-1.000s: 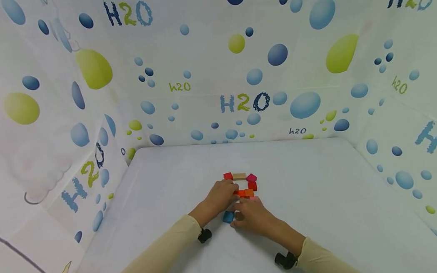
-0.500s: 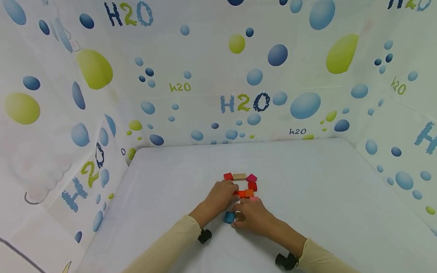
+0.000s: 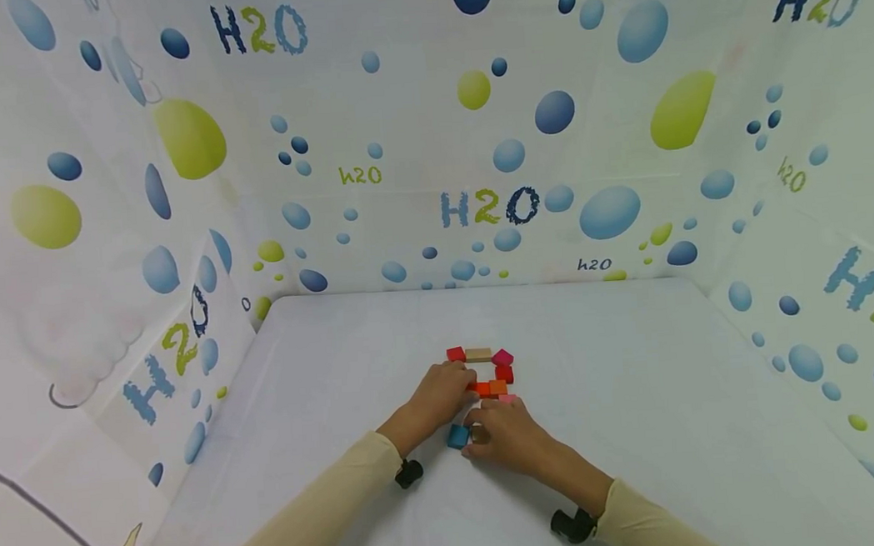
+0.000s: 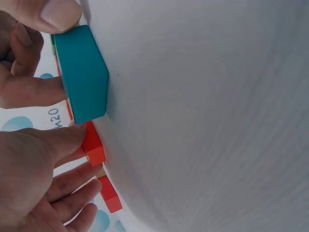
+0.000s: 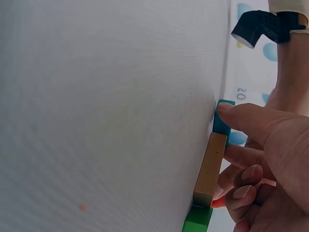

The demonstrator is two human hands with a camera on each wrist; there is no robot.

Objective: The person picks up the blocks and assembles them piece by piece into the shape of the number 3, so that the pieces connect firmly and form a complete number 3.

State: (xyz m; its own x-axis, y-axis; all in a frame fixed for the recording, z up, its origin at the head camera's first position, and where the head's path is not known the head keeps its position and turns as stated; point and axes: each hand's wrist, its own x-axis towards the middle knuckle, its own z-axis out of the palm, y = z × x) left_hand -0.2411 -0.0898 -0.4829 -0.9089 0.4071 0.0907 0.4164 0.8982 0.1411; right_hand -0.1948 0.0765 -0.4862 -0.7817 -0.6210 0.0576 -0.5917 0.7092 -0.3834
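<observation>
In the head view, my left hand (image 3: 440, 391) reaches to the left end of a short orange row. The left wrist view has its thumb and fingers around an orange-red block (image 4: 93, 144). My right hand (image 3: 509, 437) pinches a teal block (image 3: 458, 436) nearer to me. Its thumb presses one end of that block (image 4: 87, 72), and a finger lies against the side. A plain wooden block (image 5: 210, 166) sits against the teal one, and a green block (image 5: 197, 220) follows in line; the right hand mostly covers these in the head view.
Beyond the hands lie a red block (image 3: 455, 354), a wooden block (image 3: 478, 355), a crimson block (image 3: 502, 358) and another red block (image 3: 504, 374). An orange block (image 3: 498, 388) and a pink piece (image 3: 508, 399) are beside the right hand. White cloth (image 3: 624, 378) covers the table; printed curtains surround it.
Both hands keep their places on the blocks. The teal block shifts very slightly between the frames, and the head view tilts a little.
</observation>
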